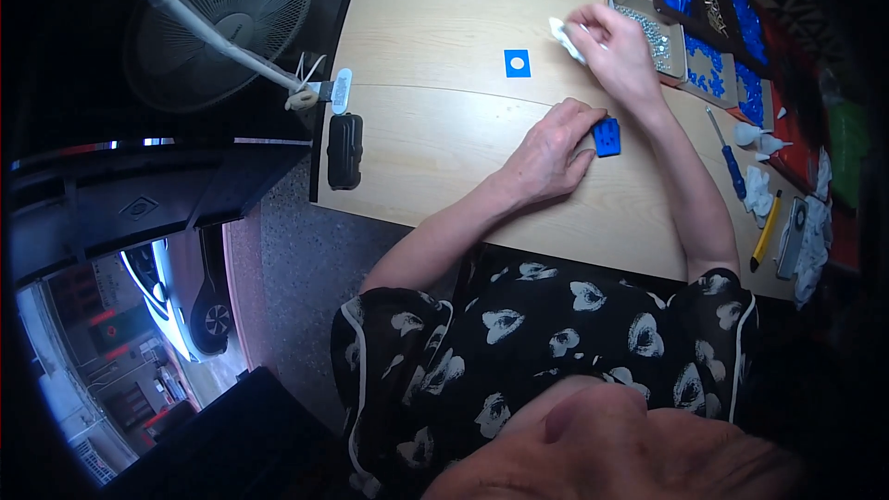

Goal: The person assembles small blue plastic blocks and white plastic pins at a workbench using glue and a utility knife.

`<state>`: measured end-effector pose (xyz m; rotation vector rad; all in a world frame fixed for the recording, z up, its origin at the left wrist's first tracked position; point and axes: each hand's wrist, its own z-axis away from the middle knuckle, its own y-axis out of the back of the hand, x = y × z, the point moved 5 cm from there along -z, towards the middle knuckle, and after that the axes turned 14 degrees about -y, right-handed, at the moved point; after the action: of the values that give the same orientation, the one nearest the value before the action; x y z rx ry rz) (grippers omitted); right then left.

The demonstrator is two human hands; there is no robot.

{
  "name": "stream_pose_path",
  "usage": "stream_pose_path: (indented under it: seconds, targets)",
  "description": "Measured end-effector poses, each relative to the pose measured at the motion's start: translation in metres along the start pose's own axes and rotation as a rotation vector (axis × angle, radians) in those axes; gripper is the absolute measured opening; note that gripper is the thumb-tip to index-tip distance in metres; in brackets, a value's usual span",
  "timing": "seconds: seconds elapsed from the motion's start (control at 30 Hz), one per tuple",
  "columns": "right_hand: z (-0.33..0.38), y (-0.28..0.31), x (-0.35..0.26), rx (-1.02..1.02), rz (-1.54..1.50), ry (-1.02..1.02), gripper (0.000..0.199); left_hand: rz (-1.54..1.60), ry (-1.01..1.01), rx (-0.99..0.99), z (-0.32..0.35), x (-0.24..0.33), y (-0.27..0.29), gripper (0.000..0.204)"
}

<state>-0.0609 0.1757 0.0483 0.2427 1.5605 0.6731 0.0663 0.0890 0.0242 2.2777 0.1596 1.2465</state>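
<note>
My left hand (pixel 553 150) rests on the wooden table (pixel 435 46), its thumb and fingers closed about the left side of a small blue plastic part (pixel 607 137) with slots in its face. Farther off and to the right, my right hand (pixel 619 51) pinches a crumpled white tissue (pixel 565 39) between thumb and fingers. Left of the tissue lies a flat blue square piece (pixel 517 64) with a round pale centre; neither hand touches it.
Boxes of small metal pieces (pixel 659 42) and blue plastic parts (pixel 706 65) line the right edge. Nearer me there lie a blue screwdriver (pixel 730 162), white nozzle bottles (pixel 761 142) and a yellow cutter (pixel 767 231). A black case (pixel 345 152) lies at the left edge, beyond which stands a fan (pixel 222 23).
</note>
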Motion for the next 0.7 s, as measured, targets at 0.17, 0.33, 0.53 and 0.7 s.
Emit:
stream_pose_path:
  seconds: [0.17,0.33,0.53,0.7]
  targets:
    - [-0.033,-0.026,0.017,-0.037,-0.260,-0.028,0.032,-0.013,-0.061,0.044,0.001,0.003,0.008,0.043]
    - [0.025,0.003,0.027,0.011,-0.359,-0.033,0.026,-0.060,0.120,0.049,0.008,-0.017,0.043,0.019]
    - [0.083,0.051,0.070,-0.059,-0.072,-0.342,0.031,-0.444,0.192,-0.055,-0.015,-0.038,0.102,0.046]
    - [0.104,0.051,0.066,-0.235,0.068,-0.016,0.061,-0.464,0.228,-0.156,-0.023,-0.054,0.097,0.058]
